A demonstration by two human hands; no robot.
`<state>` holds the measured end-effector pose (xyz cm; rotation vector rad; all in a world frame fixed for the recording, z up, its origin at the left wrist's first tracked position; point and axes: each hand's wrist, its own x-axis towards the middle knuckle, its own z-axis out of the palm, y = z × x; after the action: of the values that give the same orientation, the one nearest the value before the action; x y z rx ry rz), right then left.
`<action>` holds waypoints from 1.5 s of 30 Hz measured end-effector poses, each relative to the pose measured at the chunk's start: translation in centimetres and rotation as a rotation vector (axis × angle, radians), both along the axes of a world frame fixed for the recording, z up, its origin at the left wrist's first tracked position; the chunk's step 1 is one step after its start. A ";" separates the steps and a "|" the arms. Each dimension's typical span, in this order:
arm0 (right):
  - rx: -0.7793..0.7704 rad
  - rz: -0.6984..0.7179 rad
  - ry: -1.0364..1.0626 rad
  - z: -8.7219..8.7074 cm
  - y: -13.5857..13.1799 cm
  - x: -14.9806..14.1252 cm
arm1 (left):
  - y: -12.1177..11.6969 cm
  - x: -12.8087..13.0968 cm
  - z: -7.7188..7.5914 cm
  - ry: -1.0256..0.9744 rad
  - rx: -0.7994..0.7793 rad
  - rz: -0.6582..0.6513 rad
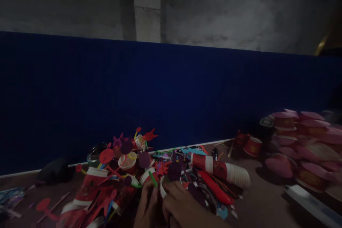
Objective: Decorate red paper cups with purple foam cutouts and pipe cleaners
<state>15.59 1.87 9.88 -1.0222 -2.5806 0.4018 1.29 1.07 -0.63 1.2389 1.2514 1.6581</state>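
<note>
Close together, left hand [146, 203] pointing forward, right hand [181, 201] curled at cup [162, 188]

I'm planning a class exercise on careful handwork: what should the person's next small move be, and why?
Perhaps use the left hand to steady the white-rimmed paper cup between it and the right hand, since the right hand's fingers are at that cup and other paper cups crowd close by.
</note>
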 end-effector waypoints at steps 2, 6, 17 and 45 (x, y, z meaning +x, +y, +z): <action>0.107 -0.073 -0.064 -1.8 0.6 -0.4 | -0.1 0.2 0.5 -0.029 -0.023 -0.014; 0.228 -0.061 -0.095 -3.4 0.8 -0.7 | -0.3 -0.4 2.1 -0.110 -0.184 -0.007; -0.042 -0.067 -0.061 -0.2 -0.4 -0.1 | 1.0 -0.6 5.9 -0.285 -0.365 -0.231; -0.355 -0.418 0.566 0.1 1.3 -0.4 | 0.2 0.3 6.3 -0.143 -0.370 -0.410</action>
<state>15.21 3.15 9.95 -1.2987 -1.7788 0.9028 1.56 1.29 5.62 1.0424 1.0698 1.1381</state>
